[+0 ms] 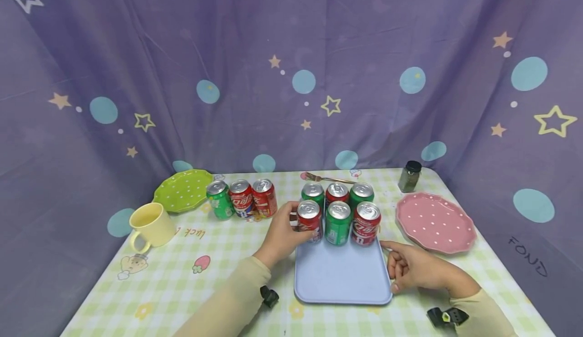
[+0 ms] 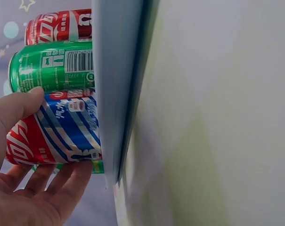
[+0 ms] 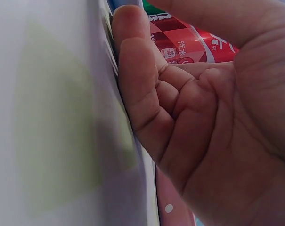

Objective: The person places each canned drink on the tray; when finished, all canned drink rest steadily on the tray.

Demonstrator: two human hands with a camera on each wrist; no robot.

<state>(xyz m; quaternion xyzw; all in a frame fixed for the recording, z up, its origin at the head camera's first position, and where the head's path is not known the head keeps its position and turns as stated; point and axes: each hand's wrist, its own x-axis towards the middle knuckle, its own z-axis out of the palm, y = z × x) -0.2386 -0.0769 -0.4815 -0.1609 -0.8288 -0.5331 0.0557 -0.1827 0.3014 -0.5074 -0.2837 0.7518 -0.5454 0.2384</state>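
Observation:
My left hand (image 1: pixel 283 233) grips a red-and-blue cola can (image 2: pixel 69 127) at the front left of the cans on a light-blue tray (image 1: pixel 342 276). Its thumb is on the near side and its fingers go round the outer side. Right beside that can stand a green soda can (image 1: pixel 338 225) and a red cola can (image 1: pixel 366 225). Behind them is a row of two green cans with a red can (image 1: pixel 336 193) between. My right hand (image 1: pixel 421 268) rests at the tray's right edge, index finger and thumb spread along it, other fingers bent.
Left of the tray stand a green can (image 1: pixel 220 203) and two red cans (image 1: pixel 264 200). A green plate (image 1: pixel 182 191) and yellow mug (image 1: pixel 152 225) are farther left. A fork (image 1: pixel 330 178) lies behind; a dark-lidded jar (image 1: pixel 410 177) and pink plate (image 1: pixel 434 223) are right.

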